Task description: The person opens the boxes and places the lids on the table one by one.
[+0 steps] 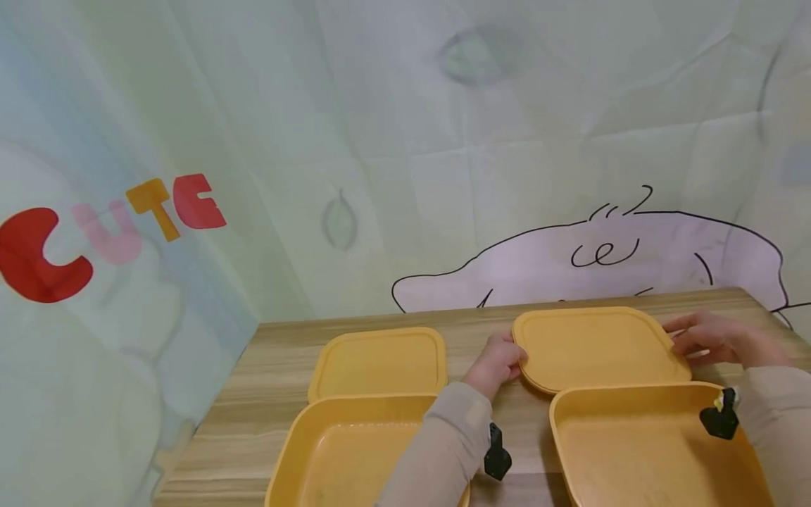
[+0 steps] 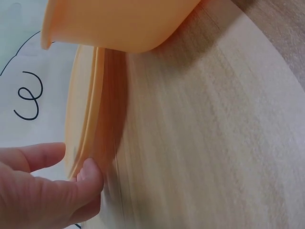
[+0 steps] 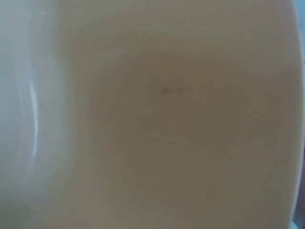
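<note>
Behind the right-hand container, a yellow rounded rectangular lid [image 1: 598, 348] is held at both ends. My left hand [image 1: 497, 366] pinches its left edge. In the left wrist view that lid [image 2: 82, 114] appears edge-on, thumb on one face and fingers at the other, a shadow beside it on the wood. At its right edge my right hand [image 1: 716, 341] grips with bent fingers. Just in front stands a deep yellow container [image 1: 652, 443], open at the top, under my right forearm. Its inside wall and floor [image 3: 190, 138] fill the right wrist view, blurred.
A second yellow container [image 1: 342, 451] stands at the left, partly covered by my left sleeve. Behind it lies another yellow lid [image 1: 383, 362] on the wooden table [image 1: 234, 415]. A printed curtain [image 1: 380, 141] hangs along the table's back edge.
</note>
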A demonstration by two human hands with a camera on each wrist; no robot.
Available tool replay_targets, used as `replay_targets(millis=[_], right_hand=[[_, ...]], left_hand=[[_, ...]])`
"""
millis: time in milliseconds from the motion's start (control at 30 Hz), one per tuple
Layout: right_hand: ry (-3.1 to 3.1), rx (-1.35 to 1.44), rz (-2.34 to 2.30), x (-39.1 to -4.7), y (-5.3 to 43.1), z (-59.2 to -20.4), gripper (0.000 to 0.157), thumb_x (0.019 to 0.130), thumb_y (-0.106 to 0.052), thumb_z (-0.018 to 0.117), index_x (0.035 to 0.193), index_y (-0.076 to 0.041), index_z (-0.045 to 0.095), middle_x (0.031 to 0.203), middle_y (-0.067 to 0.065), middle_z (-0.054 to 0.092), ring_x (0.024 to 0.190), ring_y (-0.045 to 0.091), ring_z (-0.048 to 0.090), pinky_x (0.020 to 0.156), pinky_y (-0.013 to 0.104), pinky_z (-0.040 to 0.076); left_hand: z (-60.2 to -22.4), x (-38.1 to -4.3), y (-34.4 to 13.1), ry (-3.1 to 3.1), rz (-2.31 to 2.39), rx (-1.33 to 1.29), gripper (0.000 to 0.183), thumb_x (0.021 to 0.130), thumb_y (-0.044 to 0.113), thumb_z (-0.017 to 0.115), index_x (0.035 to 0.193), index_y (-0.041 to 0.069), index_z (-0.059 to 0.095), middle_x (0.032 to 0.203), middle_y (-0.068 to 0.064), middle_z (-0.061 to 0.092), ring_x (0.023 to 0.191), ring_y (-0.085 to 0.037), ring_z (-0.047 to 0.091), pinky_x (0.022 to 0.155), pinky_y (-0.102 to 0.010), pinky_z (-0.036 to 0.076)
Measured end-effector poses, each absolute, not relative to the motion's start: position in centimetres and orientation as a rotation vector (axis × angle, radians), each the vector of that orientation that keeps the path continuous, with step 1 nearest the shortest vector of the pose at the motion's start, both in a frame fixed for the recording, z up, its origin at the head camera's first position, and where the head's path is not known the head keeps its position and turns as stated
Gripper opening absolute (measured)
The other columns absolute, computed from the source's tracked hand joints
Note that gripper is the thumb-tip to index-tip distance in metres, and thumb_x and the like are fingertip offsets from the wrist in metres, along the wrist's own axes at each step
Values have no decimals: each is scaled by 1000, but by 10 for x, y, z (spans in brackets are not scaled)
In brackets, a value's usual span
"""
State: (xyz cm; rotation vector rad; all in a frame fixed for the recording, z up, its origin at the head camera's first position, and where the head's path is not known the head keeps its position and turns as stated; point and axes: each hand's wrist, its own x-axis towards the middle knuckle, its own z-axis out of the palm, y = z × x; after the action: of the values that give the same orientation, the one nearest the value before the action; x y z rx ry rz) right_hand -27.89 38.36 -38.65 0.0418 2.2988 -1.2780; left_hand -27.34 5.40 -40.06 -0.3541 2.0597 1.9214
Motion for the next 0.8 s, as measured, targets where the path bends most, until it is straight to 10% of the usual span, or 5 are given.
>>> replay_targets(millis=[233, 467, 800], right_hand=[[2281, 30, -1292, -279, 385, -387, 58, 83, -1, 58, 129, 22, 30, 100, 9, 63, 87, 22, 61, 82, 43, 52], [2274, 34, -1279, -278, 384, -388, 56, 85, -2, 55, 127, 24, 28, 97, 8, 63, 84, 20, 59, 81, 41, 52], [2292, 30, -1257, -277, 383, -391, 48, 85, -3, 56, 124, 21, 39, 95, 7, 63, 81, 21, 57, 80, 40, 53]], left_hand=[[-414, -285, 59, 2100, 1904, -353, 28, 76, -18, 55, 99, -4, 57, 79, -7, 50, 59, -15, 48, 54, -23, 46], [-523, -366, 75, 2047, 1890, -399, 27, 71, -17, 59, 84, 5, 53, 70, -6, 51, 52, -16, 51, 43, -28, 47], [-513, -353, 73, 2157, 1843, -351, 33, 65, -27, 52, 82, 2, 52, 74, -10, 51, 53, -22, 54, 42, -31, 49]])
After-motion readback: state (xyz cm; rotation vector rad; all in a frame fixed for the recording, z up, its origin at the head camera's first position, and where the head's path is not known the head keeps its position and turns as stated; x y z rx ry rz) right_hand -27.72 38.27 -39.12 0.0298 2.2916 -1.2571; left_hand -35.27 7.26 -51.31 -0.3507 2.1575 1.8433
